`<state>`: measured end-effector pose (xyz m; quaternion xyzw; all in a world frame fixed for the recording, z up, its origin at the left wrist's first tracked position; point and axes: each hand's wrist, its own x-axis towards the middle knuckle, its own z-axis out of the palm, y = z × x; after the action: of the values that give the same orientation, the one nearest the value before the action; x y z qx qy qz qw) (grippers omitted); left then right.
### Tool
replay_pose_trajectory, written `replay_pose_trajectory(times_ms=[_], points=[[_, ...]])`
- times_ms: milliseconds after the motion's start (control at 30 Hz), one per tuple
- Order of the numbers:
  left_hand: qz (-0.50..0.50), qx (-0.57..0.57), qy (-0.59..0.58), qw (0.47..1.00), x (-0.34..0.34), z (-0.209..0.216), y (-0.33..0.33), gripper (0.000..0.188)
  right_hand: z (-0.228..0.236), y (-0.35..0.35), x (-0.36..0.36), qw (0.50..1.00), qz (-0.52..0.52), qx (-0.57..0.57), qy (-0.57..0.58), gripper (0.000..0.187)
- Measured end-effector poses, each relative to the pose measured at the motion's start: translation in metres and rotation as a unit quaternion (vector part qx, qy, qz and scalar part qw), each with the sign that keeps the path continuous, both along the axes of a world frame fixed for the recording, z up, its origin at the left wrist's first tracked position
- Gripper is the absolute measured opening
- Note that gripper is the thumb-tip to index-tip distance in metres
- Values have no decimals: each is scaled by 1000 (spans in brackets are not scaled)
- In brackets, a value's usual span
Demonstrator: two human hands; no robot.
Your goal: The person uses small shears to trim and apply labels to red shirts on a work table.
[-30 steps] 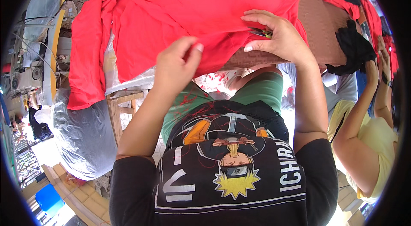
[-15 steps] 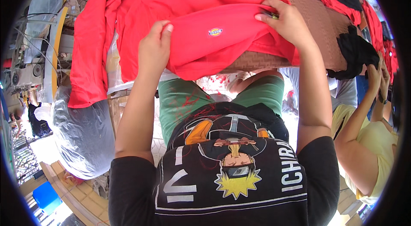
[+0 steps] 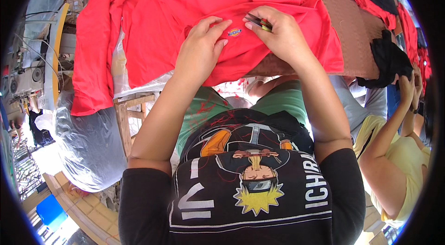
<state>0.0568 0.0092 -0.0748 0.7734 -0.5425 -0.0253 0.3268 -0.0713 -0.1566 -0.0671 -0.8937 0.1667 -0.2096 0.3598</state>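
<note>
Far left I've got a grey plastic-wrapped bundle [image 3: 88,147] under the wooden table frame [image 3: 125,115]. On the table lies the red shirt [image 3: 171,18], spread wide. My left hand [image 3: 201,50] presses flat on it, fingers open, just beside the small embroidered patch [image 3: 234,32]. My right hand [image 3: 280,34] is pinched shut on small thread snips [image 3: 259,21], tips near the patch. Far right, a person in a yellow top [image 3: 408,152].
</note>
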Motion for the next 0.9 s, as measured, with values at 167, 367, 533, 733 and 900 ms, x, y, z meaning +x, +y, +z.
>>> replay_pose_trajectory(times_ms=[167, 367, 533, 733, 900], points=[[-6, 33, 75, 997, 11, -10, -4, 35, -18, -5, 2, 997, -18, 56, 51, 18], [-98, 61, 59, 992, 45, -10, -12, 26, -18, -4, 3, 997, -20, 47, 58, 18], [-51, 32, 34, 998, 40, -7, -11, 13, -17, -2, 3, 998, -13, 48, 49, 18], [-158, 240, 158, 945, 36, 64, 36, 13, -20, -4, -1, 996, -21, 71, 55, 19], [-82, 201, 192, 957, 23, 85, 45, 21, -21, -4, -1, 995, -24, 85, 37, 28]])
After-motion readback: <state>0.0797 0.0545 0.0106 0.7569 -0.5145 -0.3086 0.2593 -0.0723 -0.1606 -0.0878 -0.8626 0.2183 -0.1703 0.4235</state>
